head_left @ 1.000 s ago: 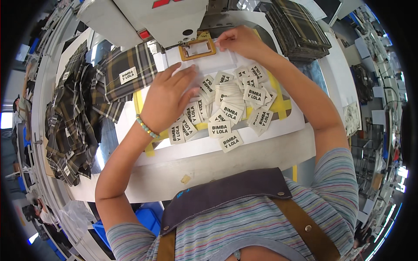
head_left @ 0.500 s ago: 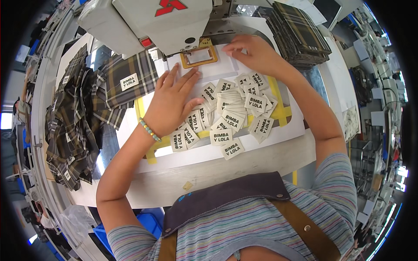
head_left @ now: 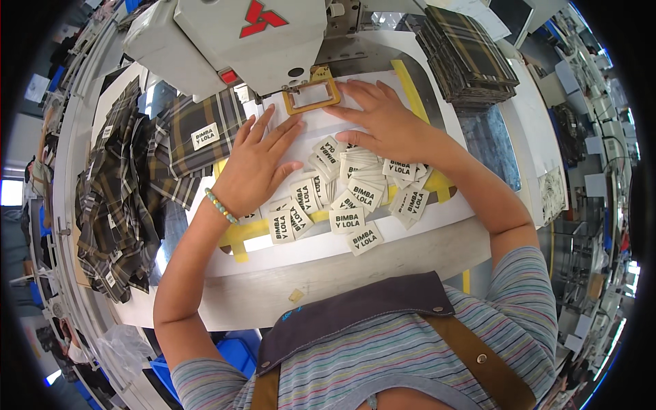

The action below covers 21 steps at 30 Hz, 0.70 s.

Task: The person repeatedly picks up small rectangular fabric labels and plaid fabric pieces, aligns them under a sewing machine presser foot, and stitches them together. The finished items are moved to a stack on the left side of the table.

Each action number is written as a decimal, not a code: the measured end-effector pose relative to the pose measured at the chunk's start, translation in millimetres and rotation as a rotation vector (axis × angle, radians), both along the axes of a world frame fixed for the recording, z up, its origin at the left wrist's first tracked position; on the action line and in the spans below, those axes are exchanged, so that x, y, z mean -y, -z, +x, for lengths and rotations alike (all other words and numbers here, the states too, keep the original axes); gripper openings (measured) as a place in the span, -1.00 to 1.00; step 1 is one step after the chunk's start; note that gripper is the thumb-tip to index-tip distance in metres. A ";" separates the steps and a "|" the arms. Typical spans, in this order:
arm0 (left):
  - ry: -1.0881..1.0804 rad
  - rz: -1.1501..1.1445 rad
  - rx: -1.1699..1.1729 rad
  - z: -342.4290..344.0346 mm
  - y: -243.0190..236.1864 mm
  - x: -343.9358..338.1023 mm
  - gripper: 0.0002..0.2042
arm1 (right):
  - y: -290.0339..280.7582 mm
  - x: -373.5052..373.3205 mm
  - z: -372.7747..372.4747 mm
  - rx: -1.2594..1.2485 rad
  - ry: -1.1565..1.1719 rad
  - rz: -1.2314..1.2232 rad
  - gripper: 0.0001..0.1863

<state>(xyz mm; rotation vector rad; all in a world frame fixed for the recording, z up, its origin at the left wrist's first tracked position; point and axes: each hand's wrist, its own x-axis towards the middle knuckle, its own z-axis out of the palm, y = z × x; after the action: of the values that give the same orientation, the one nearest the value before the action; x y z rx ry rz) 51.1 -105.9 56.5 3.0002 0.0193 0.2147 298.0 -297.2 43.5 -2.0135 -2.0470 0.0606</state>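
My left hand [head_left: 251, 164] lies with fingers spread on a white sheet [head_left: 316, 131], left of a yellow rectangular clamp frame [head_left: 311, 107]. On the frame's right side, my right hand [head_left: 383, 117] is flat too, its fingertips close to the frame's edge. Neither hand is closed around anything. Above the frame stands the white head of a sewing machine [head_left: 258, 51]. Loose white printed labels [head_left: 363, 195] are piled between and below my hands; my right hand hides some of them. A plaid fabric piece [head_left: 179, 147] with one white label [head_left: 205, 136] lies left of my left hand.
Crumpled plaid pieces [head_left: 113, 225] hang in a heap at the left. A tall stack of folded plaid pieces [head_left: 471, 58] stands at the far right. Yellow tape [head_left: 411, 89] borders the work surface. Below the table's edge sits a blue bin [head_left: 238, 354].
My right hand has come down and left, from raised with bent fingers to flat beside the frame. My left hand stays spread, shifted slightly left. More of the labels are covered.
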 end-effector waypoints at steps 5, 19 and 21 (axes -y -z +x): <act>0.008 0.002 0.000 4.4 3.0 2.8 -0.29 | 1.2 -0.3 -2.5 -0.018 0.005 0.022 -0.34; 0.016 0.041 0.045 23.0 13.9 6.0 -0.14 | 1.7 -2.4 -6.0 -0.004 0.016 0.036 -0.38; 0.008 0.010 0.037 23.7 17.1 5.8 -0.14 | 0.3 -2.2 -5.6 -0.006 0.016 0.027 -0.38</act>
<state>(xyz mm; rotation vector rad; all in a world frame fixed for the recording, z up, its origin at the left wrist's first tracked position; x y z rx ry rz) 74.8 -111.7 39.4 3.0053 0.0027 0.2708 292.4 -294.9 43.2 -2.0110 -2.0177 0.0360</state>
